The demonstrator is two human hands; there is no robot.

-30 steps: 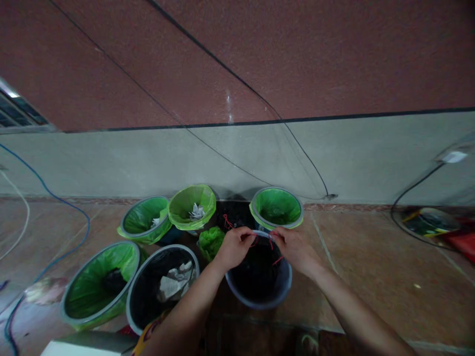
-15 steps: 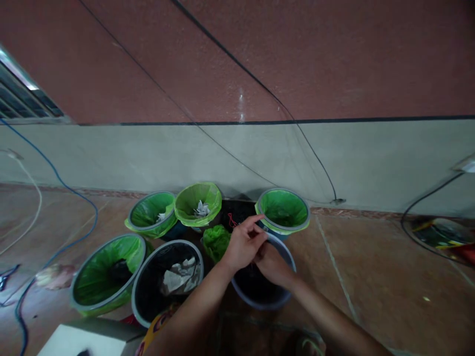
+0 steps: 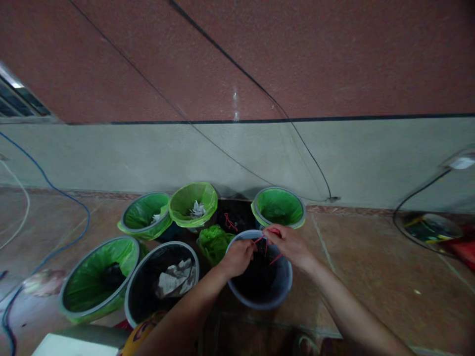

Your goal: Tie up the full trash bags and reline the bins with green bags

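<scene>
Clock read from the grey bin, 12 toward the wall.

Wall [image 3: 237,59]: red above, grey below, fills the upper half. A black cable [image 3: 260,94] runs slantwise down it.

Floor [image 3: 363,257]: brown tile. A blue cable [image 3: 74,217] loops across it far out at 9.

Bins, biggest first:
- Large green-lined bin [image 3: 74,301] at 9, something dark inside.
- Black-lined bin [image 3: 143,301] just beside it, between it and the grey bin, crumpled paper in it.
- Grey bin [image 3: 260,302] right under my hands, black bag inside.
- Three smaller green-lined bins along the wall: one [image 3: 143,215] at 10, one [image 3: 193,198] at 11 with a paper scrap, one [image 3: 278,206] at 1, near my right hand.
- Loose green bag [image 3: 213,242] bunched at 10, against the grey bin.

Hands: both over the far rim of the grey bin, close together but apart.
- Left hand [image 3: 239,256] at 11, fingers curled shut; I cannot tell if it grips the bag's edge or the string's end.
- Right hand [image 3: 291,244] at 1, thumb and forefinger pinching the red drawstring [image 3: 260,239].

The drawstring runs taut between my hands, a loose end hanging into the bag's mouth.
</scene>
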